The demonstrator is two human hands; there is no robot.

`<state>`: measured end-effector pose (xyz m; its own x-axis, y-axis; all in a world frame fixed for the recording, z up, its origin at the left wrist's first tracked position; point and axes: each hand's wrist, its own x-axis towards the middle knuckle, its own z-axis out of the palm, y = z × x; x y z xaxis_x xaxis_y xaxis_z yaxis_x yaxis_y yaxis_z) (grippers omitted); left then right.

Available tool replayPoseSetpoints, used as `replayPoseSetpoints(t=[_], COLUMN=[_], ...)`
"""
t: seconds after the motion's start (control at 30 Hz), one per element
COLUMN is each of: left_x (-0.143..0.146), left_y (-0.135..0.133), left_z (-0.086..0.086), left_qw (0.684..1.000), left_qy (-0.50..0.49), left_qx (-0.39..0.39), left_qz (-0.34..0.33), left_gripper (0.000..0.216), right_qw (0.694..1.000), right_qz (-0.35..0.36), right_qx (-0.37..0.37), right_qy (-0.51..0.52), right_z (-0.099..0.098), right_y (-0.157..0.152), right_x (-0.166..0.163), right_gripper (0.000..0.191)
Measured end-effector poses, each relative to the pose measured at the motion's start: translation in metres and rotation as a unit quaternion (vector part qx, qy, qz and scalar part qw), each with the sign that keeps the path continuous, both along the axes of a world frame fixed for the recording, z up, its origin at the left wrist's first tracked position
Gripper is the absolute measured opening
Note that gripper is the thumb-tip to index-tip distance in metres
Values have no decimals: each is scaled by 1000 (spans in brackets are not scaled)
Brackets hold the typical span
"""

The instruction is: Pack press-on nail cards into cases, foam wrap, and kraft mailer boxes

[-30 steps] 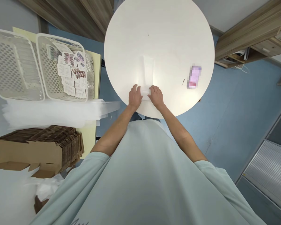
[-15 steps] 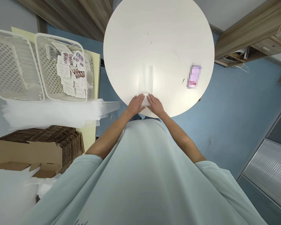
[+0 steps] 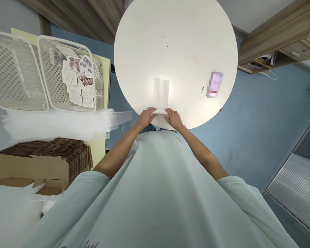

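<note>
A long, narrow white sheet (image 3: 161, 91) lies on the round white table (image 3: 175, 41), running away from me. Its near end sits at the table's front edge. My left hand (image 3: 145, 116) pinches that near end from the left with curled fingers. From the right, my right hand (image 3: 173, 117) grips the same end, fingers bent over it. Both hands nearly touch each other at the edge.
A small blurred pink item (image 3: 215, 84) lies on the table's right side. To my left, two white perforated baskets (image 3: 5, 69), one holding printed cards (image 3: 77, 79), stand above a stack of white sheets (image 3: 59, 124) and flattened brown cartons (image 3: 41, 162). Wooden shelving (image 3: 274, 41) stands at the right.
Both hands slid back toward me to the table's edge and went from lying flat to gripping the sheet's near end. The sheet now stands out more clearly from the table.
</note>
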<state>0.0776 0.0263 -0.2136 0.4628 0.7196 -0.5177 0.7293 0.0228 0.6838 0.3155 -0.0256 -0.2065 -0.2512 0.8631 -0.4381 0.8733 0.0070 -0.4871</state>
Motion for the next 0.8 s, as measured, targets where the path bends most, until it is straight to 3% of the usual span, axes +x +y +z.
replayPoseSetpoints(t=[0.2, 0.37, 0.47, 0.57, 0.63, 0.8], left_x=[22, 34, 39, 43, 45, 40], left_y=[27, 34, 34, 37, 40, 42], left_z=[-3, -12, -12, -12, -15, -23], left_qw=[989, 981, 978, 984, 989, 993], left_qy=[134, 150, 148, 100, 53, 17], left_qx=[-18, 8, 44, 106, 130, 93], left_qz=[67, 122, 140, 102, 47, -64], left_gripper=[35, 30, 43, 61, 60, 63], right_qw=[993, 983, 983, 991, 994, 999], right_qz=[-104, -177, -178, -118, -70, -7], right_qx=[-41, -45, -19, 44, 72, 33], right_qy=[-48, -20, -47, -55, -37, -6], right_z=[-6, -21, -20, -14, -11, -8], right_y=[35, 56, 62, 65, 67, 67], right_x=[-10, -8, -10, -16, -19, -16], right_gripper=[52, 44, 50, 44, 42, 52])
